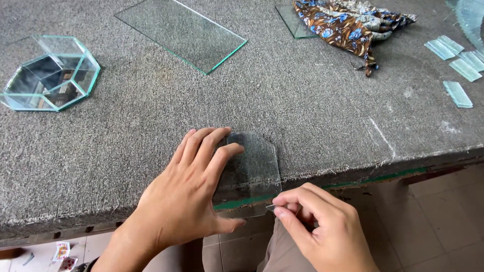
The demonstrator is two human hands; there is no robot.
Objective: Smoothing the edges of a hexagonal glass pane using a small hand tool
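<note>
A grey carpeted workbench [302, 100] fills most of my view, its worn front edge showing a strip of green underneath, with a tiled floor below it. My left hand [189, 194] lies flat with its fingers spread, pressing down on a small clear glass piece with clipped corners [254, 168] that sits at the bench's front edge and hangs a little past it. My right hand [320, 229] is down by the lower corner of that same piece, thumb and forefinger pinched together on something small and pale at the glass's edge; I cannot tell whether it is a sliver of glass or a tool. Further back on the left stands an open glass box with angled sides [50, 73]. A large rectangular glass pane [181, 32] lies flat behind the middle of the bench. To the right, a crumpled brown and blue flowered cloth [348, 22] covers part of another pane, and several small greenish glass strips [456, 58] are scattered near the far right edge. On the floor at the lower left lie a couple of playing cards [63, 254].
</note>
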